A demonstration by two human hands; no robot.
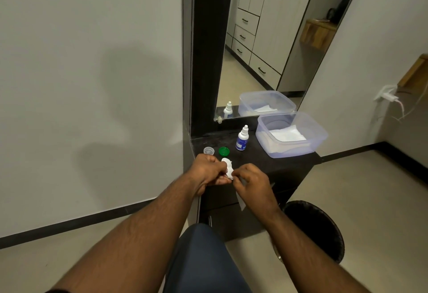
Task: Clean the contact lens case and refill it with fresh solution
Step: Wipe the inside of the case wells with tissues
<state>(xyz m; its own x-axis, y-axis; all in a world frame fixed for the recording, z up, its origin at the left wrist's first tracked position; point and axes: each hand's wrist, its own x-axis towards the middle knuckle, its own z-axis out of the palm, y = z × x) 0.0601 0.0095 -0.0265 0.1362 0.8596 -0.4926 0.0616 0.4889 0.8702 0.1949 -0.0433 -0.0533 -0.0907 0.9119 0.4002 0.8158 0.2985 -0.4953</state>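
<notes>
Both caps off beyond your left hand (pixel 209 172), which grips the case (pixel 227 165); right hand (pixel 251 182) pinches tissue (pixel 240 201), wiping; refill follows.

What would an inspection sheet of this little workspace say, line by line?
Surface: dark cabinet top under a mirror.
Job's things: white lens case held in both hands with a tissue; clear cap and green cap lying off; solution bottle upright, capped.
Clutter: plastic tub with white tissue inside.
Grippers: left hand grips the case; right hand pinches at it.
Cables: charger plugged into the wall, cord trailing.
Surroundings: black bin on the floor, wooden shelf.
</notes>
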